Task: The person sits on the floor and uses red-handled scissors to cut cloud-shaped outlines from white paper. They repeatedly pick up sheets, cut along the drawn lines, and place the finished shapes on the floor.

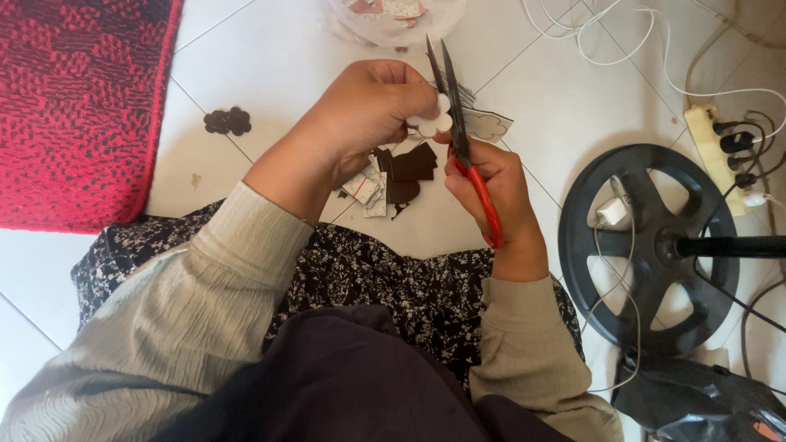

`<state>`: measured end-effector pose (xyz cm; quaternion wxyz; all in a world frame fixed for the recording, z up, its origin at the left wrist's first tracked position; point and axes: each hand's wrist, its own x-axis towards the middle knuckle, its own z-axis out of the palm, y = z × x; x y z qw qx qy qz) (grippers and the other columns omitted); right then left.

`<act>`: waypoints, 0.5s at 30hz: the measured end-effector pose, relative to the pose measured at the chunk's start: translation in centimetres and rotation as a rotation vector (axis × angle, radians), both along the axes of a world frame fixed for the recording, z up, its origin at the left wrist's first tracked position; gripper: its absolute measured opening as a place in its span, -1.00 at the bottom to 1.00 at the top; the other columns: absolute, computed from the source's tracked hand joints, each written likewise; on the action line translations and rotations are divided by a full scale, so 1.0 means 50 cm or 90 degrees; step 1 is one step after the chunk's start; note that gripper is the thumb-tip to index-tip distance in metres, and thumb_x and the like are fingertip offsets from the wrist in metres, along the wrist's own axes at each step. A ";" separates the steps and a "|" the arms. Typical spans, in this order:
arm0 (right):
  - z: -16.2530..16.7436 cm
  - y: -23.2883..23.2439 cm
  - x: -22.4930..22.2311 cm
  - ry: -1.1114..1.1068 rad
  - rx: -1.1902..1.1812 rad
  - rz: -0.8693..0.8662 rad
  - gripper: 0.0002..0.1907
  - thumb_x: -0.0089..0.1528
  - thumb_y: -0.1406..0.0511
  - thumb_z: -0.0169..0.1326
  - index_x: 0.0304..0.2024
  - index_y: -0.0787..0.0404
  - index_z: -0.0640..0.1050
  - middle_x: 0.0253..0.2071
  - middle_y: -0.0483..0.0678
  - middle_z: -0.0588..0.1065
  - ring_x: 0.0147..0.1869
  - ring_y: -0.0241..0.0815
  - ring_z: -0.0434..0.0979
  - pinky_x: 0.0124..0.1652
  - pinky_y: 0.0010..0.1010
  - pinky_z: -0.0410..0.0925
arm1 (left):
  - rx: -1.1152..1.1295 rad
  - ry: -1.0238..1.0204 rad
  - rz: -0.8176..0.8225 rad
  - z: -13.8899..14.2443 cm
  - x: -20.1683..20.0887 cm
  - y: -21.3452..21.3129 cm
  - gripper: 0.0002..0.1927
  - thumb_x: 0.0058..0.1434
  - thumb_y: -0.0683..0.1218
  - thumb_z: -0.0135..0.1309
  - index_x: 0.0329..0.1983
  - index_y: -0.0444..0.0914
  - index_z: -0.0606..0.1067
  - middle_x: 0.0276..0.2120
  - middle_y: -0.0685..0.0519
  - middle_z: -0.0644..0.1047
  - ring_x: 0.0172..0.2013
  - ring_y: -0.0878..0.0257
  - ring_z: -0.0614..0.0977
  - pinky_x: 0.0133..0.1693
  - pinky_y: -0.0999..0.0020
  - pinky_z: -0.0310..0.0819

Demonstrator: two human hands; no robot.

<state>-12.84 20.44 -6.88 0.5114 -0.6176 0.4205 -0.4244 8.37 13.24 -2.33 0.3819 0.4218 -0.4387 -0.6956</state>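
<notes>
While I sit on the tiled floor [270, 57], my left hand [360, 115] has its grip closed on a small white flower-shaped cutout [432, 123], pinched between thumb and fingertips and held up above my lap. My right hand [491, 192] has its grip wrapped around the red handles of a pair of scissors [458, 123]; the blades point away from me, slightly parted, and lie right against the cutout's right edge.

Below my hands, on the floor, lie dark brown scraps [408, 170] and a few pale offcuts with red marks [364, 190], just past the hem of my black-and-white flowered skirt [368, 270]. A white cloud-shaped piece [489, 124] lies just beyond the scissors. A dark brown scalloped cutout [228, 121] lies well apart to the left, near a red woven mat [78, 106]. To my right stands a black round fan base [647, 245], with a power strip [714, 155] and white cables beyond it.
</notes>
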 end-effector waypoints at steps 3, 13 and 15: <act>-0.003 -0.001 0.002 0.012 0.019 -0.020 -0.58 0.25 0.46 0.12 0.18 0.38 0.53 -0.32 -0.22 0.39 -0.26 -0.46 0.31 -0.21 -0.65 0.22 | 0.009 0.008 -0.001 -0.005 0.001 -0.005 -0.91 0.02 -0.19 0.20 -0.47 -0.22 0.50 -0.49 0.15 0.53 -0.54 0.42 0.44 -0.49 0.54 0.32; -0.004 -0.004 0.000 0.044 0.030 -0.014 -0.61 0.23 0.50 0.07 0.13 0.34 0.56 -0.37 -0.24 0.40 -0.34 -0.50 0.30 -0.31 -0.68 0.21 | 0.015 -0.037 -0.034 -0.027 0.004 -0.033 -0.94 0.02 -0.19 0.20 -0.46 -0.24 0.53 -0.48 0.12 0.57 -0.50 0.39 0.50 -0.45 0.51 0.40; -0.001 -0.006 -0.002 0.060 0.024 -0.006 -0.61 0.23 0.50 0.08 0.12 0.33 0.57 -0.37 -0.25 0.39 -0.35 -0.50 0.30 -0.31 -0.68 0.22 | 0.023 -0.052 -0.038 -0.030 0.008 -0.039 -0.94 0.01 -0.20 0.20 -0.46 -0.24 0.53 -0.48 0.13 0.56 -0.50 0.39 0.51 -0.46 0.51 0.41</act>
